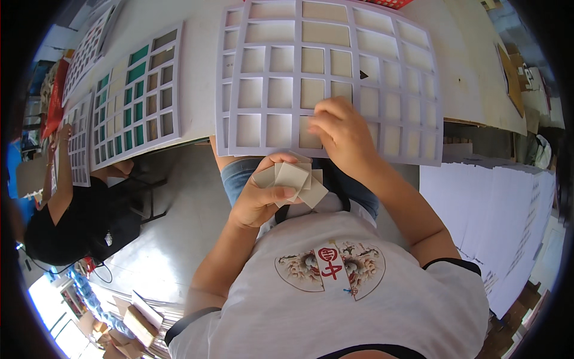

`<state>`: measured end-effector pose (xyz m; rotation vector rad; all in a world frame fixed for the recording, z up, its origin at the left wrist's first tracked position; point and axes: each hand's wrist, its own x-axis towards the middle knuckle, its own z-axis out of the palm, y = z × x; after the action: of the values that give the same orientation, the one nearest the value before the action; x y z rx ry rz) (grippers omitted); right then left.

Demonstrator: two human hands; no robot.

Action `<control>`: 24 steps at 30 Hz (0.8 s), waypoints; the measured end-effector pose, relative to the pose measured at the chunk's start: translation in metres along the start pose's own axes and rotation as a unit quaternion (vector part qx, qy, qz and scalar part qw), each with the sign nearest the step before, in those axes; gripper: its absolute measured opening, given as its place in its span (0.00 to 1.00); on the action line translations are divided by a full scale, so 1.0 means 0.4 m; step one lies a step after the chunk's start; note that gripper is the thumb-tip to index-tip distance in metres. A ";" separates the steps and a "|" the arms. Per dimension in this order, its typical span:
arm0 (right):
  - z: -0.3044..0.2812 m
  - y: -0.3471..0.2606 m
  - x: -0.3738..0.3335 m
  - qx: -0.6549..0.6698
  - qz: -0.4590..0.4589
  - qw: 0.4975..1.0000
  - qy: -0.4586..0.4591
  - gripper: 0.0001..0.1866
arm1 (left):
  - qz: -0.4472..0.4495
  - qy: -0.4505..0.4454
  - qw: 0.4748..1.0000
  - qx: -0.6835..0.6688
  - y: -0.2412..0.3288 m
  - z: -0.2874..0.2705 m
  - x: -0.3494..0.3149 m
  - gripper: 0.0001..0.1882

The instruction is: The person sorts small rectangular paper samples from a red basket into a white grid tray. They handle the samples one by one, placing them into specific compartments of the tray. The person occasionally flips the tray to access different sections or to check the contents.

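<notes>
My left hand [261, 194] holds a fanned stack of small beige card squares [294, 179] just below the table edge, over my lap. My right hand [342, 133] reaches forward, fingers bent, pressing on a beige square in the near row of a pale lilac grid frame [341, 45]. That frame lies on the white table [200, 60], and most of its square windows hold beige cards. A second identical frame peeks out beneath it on the left.
Another grid frame [136, 96] with green and beige squares lies at the left, where a person in black [72, 215] sits working. A tall stack of white sheets [484, 203] stands at my right. Cardboard pieces [140, 320] lie on the floor, lower left.
</notes>
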<state>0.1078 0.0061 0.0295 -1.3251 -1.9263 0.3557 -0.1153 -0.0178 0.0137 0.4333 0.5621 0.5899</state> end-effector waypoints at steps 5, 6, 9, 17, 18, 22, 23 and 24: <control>-0.060 -0.037 -0.051 -0.031 -0.004 0.999 -0.029 0.11 | -0.007 0.034 0.999 -0.031 0.004 0.021 -0.009 0.31; -0.079 -0.054 -0.071 0.009 0.032 0.999 -0.031 0.12 | -0.004 0.020 0.999 -0.043 0.008 0.032 -0.014 0.31; -0.122 -0.096 -0.109 0.285 0.276 0.908 -0.134 0.13 | 0.015 -0.013 0.998 -0.058 0.011 0.052 -0.023 0.30; -0.123 -0.127 -0.072 0.144 0.186 0.972 -0.002 0.09 | 0.092 -0.008 0.996 -0.018 0.011 0.100 0.015 0.30; -0.120 -0.118 -0.064 0.091 0.148 0.984 0.036 0.10 | 0.087 -0.015 0.996 -0.014 0.010 0.102 0.023 0.30; -0.119 -0.053 -0.026 0.011 0.128 0.979 0.160 0.14 | 0.052 -0.040 0.998 -0.019 0.015 0.114 0.041 0.30; -0.121 -0.029 -0.015 0.026 0.155 0.970 0.184 0.14 | 0.042 -0.043 0.998 -0.024 0.018 0.116 0.041 0.30; -0.115 -0.003 -0.015 0.002 0.119 0.981 0.155 0.14 | 0.022 -0.047 0.998 -0.025 0.018 0.109 0.038 0.30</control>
<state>0.1408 -0.0081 0.0588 -1.5160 -1.5140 0.2504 -0.0811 -0.0126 0.0453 0.4242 0.4489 0.6213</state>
